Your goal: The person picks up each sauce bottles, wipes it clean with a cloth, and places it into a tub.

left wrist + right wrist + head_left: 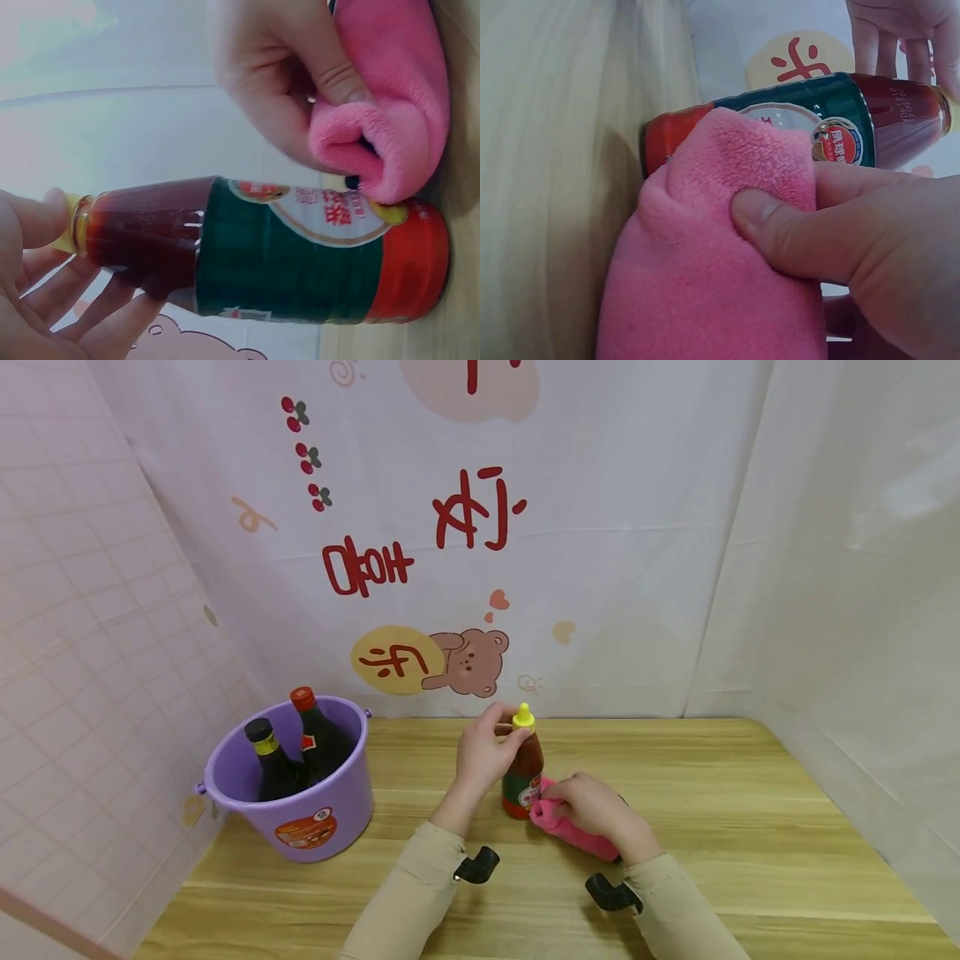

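A sauce bottle (522, 772) with red-brown contents, a green label and a yellow nozzle cap (69, 225) stands upright on the table. At its neck and cap, my left hand (486, 750) grips it with thumb and fingers. My right hand (596, 810) pinches a folded pink cloth (712, 225) between thumb and fingers. In the left wrist view the rolled edge of the cloth lies right at the lower part of the label. The rest of the cloth trails down onto the wood, to the right of the bottle's base.
A purple bucket (360, 793) stands on the left of the wooden table (720, 827). Inside it are a dark bottle with a red cap (303, 697) and another with a black cap (258, 729). A printed white curtain (622, 527) hangs behind the table.
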`<state>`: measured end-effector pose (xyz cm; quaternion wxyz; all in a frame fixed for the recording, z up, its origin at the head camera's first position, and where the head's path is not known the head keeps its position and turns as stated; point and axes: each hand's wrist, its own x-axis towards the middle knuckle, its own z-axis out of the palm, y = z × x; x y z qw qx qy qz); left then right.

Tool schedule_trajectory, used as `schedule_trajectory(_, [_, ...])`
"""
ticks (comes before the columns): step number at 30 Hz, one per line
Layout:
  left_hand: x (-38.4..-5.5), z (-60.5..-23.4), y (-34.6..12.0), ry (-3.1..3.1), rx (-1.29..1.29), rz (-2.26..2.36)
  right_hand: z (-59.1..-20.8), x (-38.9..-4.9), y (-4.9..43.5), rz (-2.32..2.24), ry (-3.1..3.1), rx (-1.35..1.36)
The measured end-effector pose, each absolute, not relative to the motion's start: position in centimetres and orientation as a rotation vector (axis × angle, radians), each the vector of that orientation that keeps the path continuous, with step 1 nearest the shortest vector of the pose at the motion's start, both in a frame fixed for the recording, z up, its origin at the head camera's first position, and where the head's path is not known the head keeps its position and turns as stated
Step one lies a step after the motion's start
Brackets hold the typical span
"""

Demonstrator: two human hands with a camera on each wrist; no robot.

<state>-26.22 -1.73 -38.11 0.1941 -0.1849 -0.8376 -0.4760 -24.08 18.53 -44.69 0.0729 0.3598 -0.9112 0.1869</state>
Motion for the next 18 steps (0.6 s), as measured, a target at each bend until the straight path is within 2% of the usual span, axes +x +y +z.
schedule_trajectory(18, [-28.5,-35.7,-4.5,-2.566,-0.985,-1.527,-44.3,-22.3,20.4,0.546,-2.694,1.057])
